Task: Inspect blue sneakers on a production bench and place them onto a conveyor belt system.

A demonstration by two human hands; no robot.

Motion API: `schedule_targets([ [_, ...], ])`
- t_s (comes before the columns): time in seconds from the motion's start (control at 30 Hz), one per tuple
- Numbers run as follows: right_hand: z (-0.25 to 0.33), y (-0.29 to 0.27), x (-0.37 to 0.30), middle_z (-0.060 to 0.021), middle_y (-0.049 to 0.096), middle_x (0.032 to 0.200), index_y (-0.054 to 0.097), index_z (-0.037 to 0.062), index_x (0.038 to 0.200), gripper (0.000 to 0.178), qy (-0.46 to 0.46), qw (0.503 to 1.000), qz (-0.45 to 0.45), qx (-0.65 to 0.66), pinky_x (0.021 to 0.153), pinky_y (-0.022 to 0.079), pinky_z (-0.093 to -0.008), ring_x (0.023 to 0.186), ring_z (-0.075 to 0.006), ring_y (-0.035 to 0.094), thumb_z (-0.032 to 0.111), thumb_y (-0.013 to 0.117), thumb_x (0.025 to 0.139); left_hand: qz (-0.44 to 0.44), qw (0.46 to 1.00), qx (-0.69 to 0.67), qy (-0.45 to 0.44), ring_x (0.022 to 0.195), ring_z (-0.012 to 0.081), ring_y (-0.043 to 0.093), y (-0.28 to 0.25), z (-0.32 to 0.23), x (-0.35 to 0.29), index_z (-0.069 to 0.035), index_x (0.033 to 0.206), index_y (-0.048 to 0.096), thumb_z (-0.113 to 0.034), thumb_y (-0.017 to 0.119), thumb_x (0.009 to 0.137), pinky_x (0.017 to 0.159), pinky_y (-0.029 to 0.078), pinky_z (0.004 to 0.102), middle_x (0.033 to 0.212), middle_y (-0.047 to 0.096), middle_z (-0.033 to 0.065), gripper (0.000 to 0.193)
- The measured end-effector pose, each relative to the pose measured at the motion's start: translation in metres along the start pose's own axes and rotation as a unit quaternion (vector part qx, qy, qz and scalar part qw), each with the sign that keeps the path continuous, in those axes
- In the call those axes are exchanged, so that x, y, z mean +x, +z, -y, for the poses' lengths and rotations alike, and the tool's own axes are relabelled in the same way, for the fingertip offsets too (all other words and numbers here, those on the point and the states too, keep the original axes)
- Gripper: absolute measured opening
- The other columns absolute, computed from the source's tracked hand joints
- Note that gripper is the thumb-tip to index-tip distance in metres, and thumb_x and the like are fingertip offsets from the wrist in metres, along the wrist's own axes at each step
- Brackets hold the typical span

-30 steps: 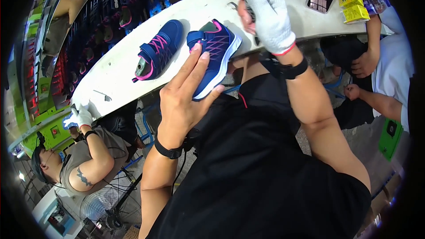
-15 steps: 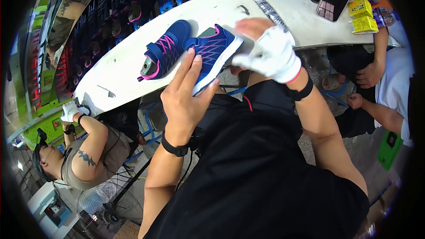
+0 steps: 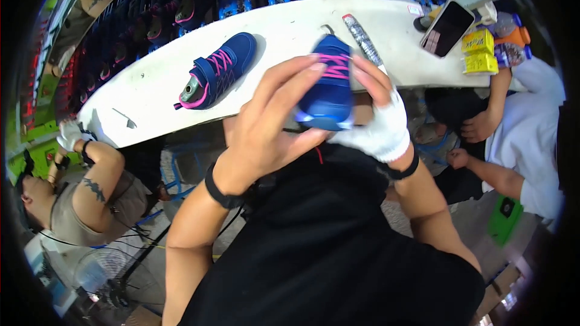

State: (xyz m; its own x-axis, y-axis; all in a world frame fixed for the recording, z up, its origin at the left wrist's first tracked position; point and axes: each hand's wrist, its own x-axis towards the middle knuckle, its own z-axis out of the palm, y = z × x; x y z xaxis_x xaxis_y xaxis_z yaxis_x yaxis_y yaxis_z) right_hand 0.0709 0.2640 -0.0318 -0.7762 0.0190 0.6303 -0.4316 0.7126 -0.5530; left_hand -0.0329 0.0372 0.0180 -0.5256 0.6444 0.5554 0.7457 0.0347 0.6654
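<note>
Partly curled, left grip and right grip hold 1 shoe.

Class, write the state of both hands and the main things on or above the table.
Held shoe: laced, lifted
Left hand: bare, gripping it
Right hand: partly gloved, also gripping it
Other shoe: laced, resting on the table
Silver stick: lying there
Phone: screen dark
Yellow boxes: close together

White tabletop bright; held shoe motion-blurred; straight edges bend toward black corners.
</note>
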Motion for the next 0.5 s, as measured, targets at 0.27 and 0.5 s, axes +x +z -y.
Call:
schedule_targets([
  [0.27,0.000,-0.023,-0.051,-0.0260,0.060,0.156,0.049,0.0029,0.156,0.096,0.170,0.958,-0.096,0.208,0.120,0.052,-0.0496,0.144,-0.0375,0.063,0.045,0.098,0.085,-0.005,0.995,-0.091,0.050,0.135,0.0391,0.071,0.080,0.049,0.001,-0.004,0.137,0.078,-0.022,0.096,0.082,0.116,0.058,0.0494,0.141,0.075,0.0160,0.061],
  [0.5,-0.001,-0.030,-0.043,-0.0231,0.074,0.139,0.065,0.0018,0.138,0.078,0.119,0.981,-0.072,0.137,0.124,0.046,-0.0569,0.140,-0.0421,0.066,0.043,0.100,0.082,-0.030,0.993,-0.104,0.053,0.130,0.0380,0.074,0.084,0.032,-0.003,-0.001,0.126,0.082,-0.033,0.097,0.079,0.112,0.060,0.0486,0.132,0.079,0.0162,0.059],
])
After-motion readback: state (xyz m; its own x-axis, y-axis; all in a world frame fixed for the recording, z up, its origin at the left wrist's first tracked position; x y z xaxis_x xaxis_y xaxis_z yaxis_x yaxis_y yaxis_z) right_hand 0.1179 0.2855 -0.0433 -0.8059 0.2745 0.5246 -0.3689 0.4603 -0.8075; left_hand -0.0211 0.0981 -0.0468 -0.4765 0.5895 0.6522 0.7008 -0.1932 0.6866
